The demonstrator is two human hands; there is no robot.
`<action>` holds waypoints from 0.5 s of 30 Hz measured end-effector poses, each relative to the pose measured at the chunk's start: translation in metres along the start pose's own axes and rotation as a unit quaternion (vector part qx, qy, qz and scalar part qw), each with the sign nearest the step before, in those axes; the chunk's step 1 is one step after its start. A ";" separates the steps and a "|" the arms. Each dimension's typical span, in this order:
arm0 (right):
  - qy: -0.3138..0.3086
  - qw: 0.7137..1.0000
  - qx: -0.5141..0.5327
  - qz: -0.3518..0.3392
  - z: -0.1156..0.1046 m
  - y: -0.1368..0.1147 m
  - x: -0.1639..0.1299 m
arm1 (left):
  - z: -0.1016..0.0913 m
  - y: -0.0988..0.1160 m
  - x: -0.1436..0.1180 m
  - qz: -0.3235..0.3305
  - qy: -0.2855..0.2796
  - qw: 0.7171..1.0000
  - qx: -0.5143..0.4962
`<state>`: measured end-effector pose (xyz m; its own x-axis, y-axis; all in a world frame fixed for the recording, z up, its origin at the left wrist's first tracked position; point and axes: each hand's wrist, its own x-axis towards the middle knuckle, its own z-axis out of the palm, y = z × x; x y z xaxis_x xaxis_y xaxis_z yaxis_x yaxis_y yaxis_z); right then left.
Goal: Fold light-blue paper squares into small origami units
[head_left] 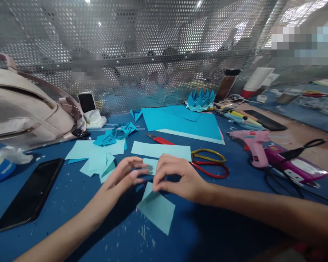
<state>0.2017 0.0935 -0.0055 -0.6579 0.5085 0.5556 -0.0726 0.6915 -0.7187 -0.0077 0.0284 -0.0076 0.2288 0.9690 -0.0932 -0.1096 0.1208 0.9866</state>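
Note:
Both my hands meet over a light blue paper piece (156,207) lying on the blue table (207,225). My right hand (177,178) pinches the paper's upper edge with fingertips pressed down on it. My left hand (125,176) holds the same piece from the left, fingers curled against its folded top part. Cut light blue paper squares (98,162) lie just left of my hands. A light blue strip (161,150) lies just beyond them. Red and yellow handled scissors (210,163) rest right of my right hand.
A black phone (30,194) lies at left, a pale bag (24,109) behind it. Large blue sheets (186,122), a folded paper crown (200,100), a red cutter (160,139), a pink glue gun (253,143) and black scissors (303,149) fill the back and right. A perforated metal screen (153,47) closes the far side.

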 end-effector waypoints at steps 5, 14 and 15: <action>-0.025 0.999 0.019 -0.029 0.003 -0.003 -0.003 | 0.007 0.001 -0.009 -0.136 -0.121 0.982 -0.047; -0.027 0.999 0.033 -0.012 0.003 -0.004 -0.002 | 0.009 0.002 -0.010 -0.160 -0.120 0.974 -0.103; -0.032 0.999 0.037 -0.010 0.004 -0.004 -0.002 | 0.009 0.000 -0.009 -0.162 -0.120 0.973 -0.115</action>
<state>0.2005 0.0880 -0.0056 -0.7028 0.4595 0.5430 -0.1391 0.6599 -0.7384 -0.0009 0.0173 -0.0054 0.5041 0.7967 -0.3334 -0.2013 0.4837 0.8517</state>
